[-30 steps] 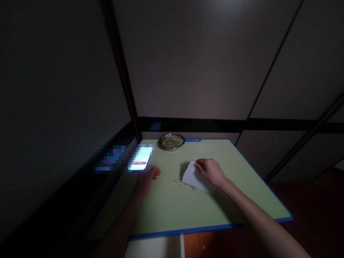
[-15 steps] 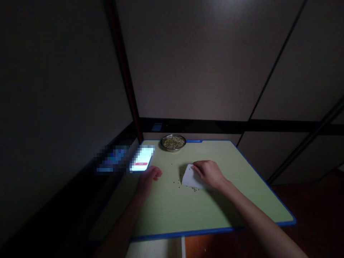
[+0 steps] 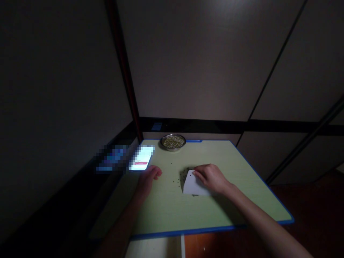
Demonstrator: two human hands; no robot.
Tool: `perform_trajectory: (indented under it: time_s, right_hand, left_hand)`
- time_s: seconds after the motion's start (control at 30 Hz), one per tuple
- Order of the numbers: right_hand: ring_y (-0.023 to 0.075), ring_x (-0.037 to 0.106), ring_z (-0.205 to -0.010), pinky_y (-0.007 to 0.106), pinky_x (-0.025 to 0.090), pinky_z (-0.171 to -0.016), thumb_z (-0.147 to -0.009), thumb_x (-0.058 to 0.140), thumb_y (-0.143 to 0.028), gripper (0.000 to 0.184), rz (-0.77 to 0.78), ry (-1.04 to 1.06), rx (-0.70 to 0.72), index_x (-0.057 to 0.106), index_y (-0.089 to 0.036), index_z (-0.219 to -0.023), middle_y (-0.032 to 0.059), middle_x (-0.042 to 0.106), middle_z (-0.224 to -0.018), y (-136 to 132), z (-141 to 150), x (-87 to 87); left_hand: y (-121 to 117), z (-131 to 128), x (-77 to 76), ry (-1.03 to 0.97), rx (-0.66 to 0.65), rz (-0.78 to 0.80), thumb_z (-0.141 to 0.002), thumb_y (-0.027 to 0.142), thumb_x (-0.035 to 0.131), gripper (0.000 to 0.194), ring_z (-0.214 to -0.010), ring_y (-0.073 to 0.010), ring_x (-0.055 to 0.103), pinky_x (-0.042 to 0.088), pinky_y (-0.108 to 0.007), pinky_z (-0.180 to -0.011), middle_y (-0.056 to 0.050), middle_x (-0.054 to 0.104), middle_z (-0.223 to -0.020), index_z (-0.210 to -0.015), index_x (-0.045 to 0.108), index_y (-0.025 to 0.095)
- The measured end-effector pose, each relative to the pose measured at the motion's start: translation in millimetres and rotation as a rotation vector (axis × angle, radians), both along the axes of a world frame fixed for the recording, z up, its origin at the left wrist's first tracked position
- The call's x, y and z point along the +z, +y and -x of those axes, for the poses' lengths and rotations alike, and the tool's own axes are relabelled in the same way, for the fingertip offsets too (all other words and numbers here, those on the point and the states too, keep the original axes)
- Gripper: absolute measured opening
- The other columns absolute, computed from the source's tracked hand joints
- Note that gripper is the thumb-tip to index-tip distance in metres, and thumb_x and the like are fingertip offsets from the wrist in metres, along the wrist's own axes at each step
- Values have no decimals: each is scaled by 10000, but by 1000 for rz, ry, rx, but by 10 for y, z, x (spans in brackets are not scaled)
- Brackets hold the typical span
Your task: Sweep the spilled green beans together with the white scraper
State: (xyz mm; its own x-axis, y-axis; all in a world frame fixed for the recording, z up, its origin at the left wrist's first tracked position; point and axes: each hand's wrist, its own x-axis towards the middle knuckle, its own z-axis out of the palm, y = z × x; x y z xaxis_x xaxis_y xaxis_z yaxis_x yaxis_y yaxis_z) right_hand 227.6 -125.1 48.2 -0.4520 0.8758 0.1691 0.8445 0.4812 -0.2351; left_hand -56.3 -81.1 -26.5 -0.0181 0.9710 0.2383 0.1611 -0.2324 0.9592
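My right hand [image 3: 212, 177] is closed on the upper edge of a white flat scraper [image 3: 195, 184], tilted over the table. A small dark spot shows near its upper left corner. Small dark beans [image 3: 184, 173] lie scattered behind and left of the scraper, and a few more [image 3: 195, 195] show at its lower edge. Resting on the left side of the table, my left hand [image 3: 152, 175] has its fingers curled in, with nothing visible in them. It lies just beside a lit phone [image 3: 142, 159].
A round metal bowl [image 3: 173, 148] of green and pale beans stands at the back of the light green table [image 3: 158, 215], which has a blue rim. Dark wall panels [image 3: 193, 71] rise behind it. Another blurred, dim screen [image 3: 113, 159] appears at the left.
My right hand and the scraper have shifted slightly toward me. More beans show behind the scraper, and fewer at its near edge. My left hand stays in place.
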Motion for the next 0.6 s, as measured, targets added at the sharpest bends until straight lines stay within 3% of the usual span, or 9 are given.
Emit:
perform_trajectory:
  time_s: [0.27,0.6]
  right_hand:
    - [168,628,-807,237,353,-702,-958,377,-382,350,-12,45,-40,676,-202,-925,68,714,-871,-23,-106,88]
    - [169,626,-751,252,321,-638,-965,349,-400,375,-39,-62,-63,659,-210,-873,56,713,-834,-43,-69,11]
  left_hand:
    - [2,-1,-7,2,-11,-8,-762,454,490,323,-629,-164,546,423,-282,-578,-42,614,-668,-655,605,172]
    - [10,0,-15,11,-9,-6,-769,443,484,315,-651,-165,552,427,-281,-588,-37,612,-677,-664,595,167]
